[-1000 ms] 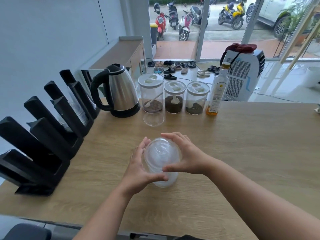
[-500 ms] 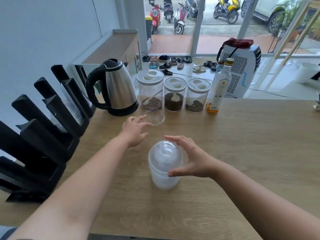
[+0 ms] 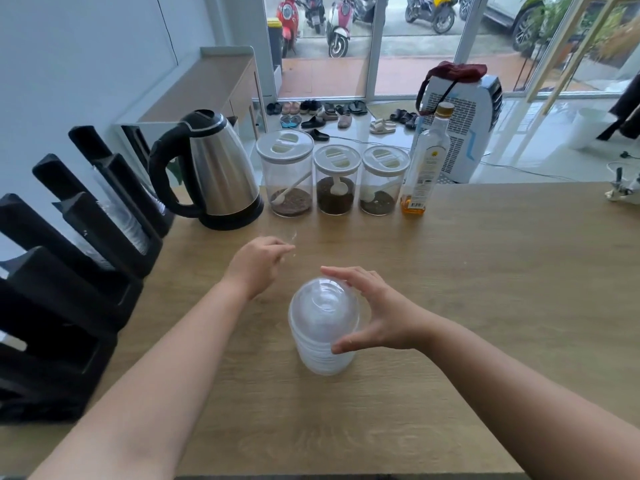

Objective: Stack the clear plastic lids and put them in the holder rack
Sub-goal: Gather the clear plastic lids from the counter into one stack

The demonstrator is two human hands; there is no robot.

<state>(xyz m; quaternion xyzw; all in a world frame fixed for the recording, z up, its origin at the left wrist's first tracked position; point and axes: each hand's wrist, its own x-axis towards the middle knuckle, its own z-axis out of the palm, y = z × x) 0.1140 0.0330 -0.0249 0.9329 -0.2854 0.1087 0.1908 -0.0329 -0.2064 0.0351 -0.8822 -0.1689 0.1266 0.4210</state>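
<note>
A stack of clear domed plastic lids (image 3: 323, 327) stands upright on the wooden table (image 3: 485, 271), near the front middle. My right hand (image 3: 384, 313) cups its right side, thumb low and fingers over the top. My left hand (image 3: 258, 263) is further back and to the left, with fingertips pinched on the rim of a single clear lid (image 3: 292, 237), which shows only as a faint glint. The black holder rack (image 3: 69, 271) runs along the left edge of the table. Some of its slots hold clear plastic pieces.
A steel kettle (image 3: 218, 171) stands behind my left hand. Three lidded jars (image 3: 334, 181) and a bottle of oil (image 3: 427, 161) line the back edge. A small white object (image 3: 623, 192) lies at the far right. The table's front edge is close below.
My left hand left the stack, reached back to the single lid in front of the jars and closed on it. The right hand stayed on the stack.
</note>
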